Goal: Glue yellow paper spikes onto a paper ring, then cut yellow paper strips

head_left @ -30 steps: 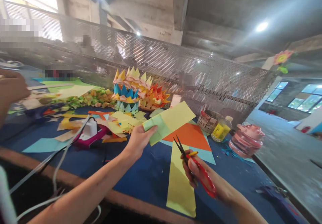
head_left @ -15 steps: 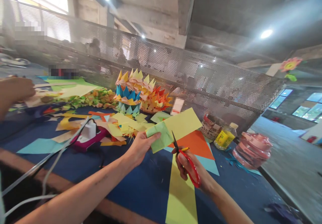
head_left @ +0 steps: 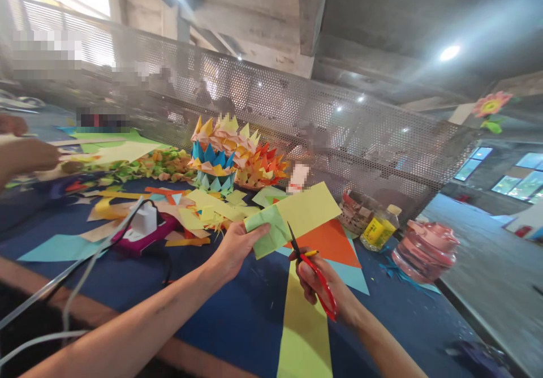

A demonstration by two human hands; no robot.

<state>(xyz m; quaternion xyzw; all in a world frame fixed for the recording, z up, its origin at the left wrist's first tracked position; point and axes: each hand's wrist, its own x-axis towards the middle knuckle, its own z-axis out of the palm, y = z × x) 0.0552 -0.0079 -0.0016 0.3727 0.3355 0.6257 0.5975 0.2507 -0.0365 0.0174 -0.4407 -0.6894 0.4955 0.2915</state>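
My left hand pinches a small green paper piece together with a longer yellow paper strip that reaches out to the right. Red-handled scissors are in my right hand, and their dark blades point up at the yellow strip beside the green piece's right edge. A thin yellow stick, perhaps a pencil, also pokes out from the right hand. Beneath that hand a yellow-green paper sheet lies on the blue table, with an orange sheet and a light blue sheet behind.
Folded paper crowns stand at the back near a perforated metal screen. A magenta power strip with cables sits left among paper scraps. A yellow-labelled bottle and pink jug stand right. Another person's hands are at far left.
The view has shifted slightly. My hands, the papers and the scissors keep nearly the same pose. At far left, more of the other person's hands shows.
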